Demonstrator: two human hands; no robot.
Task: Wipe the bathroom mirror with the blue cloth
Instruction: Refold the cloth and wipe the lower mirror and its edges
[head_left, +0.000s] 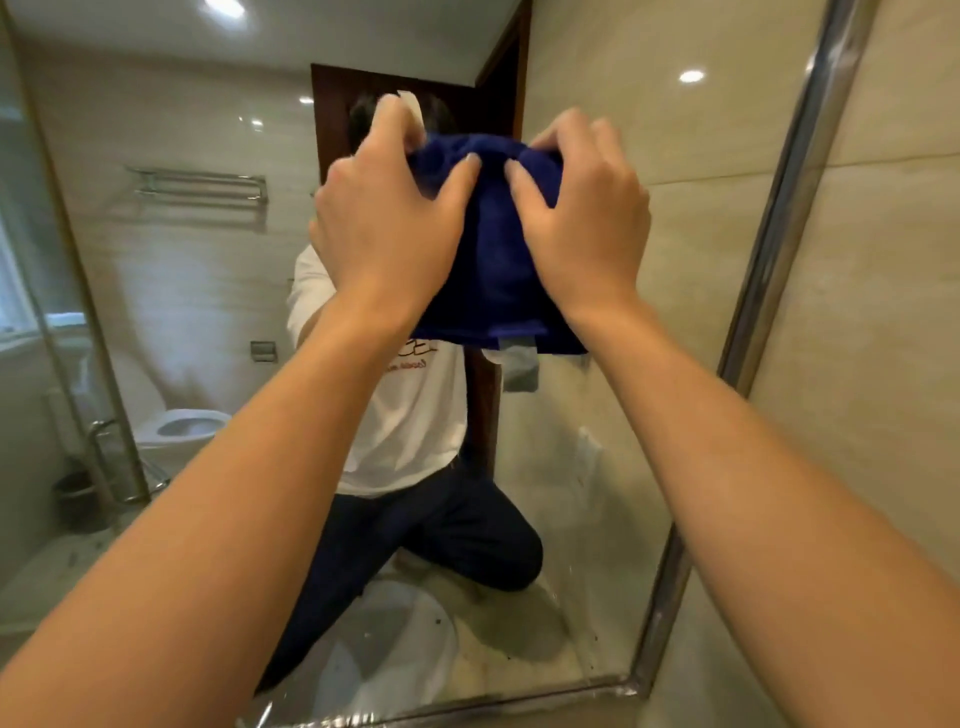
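Both hands, left hand (384, 218) and right hand (582, 218), have fingers curled, pinching the bunched blue cloth (498, 260) at its top. Below the fingers it hangs loose, so I judge it may smear the mirror (597, 493) unevenly

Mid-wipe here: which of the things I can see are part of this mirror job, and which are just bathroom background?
Part of the job:
- blue cloth, bunched up
- left hand and right hand, both gripping the cloth
- mirror, with its metal frame

Background, seen only as reflections:
- towel rack
- toilet
- small bin
- dark wooden door
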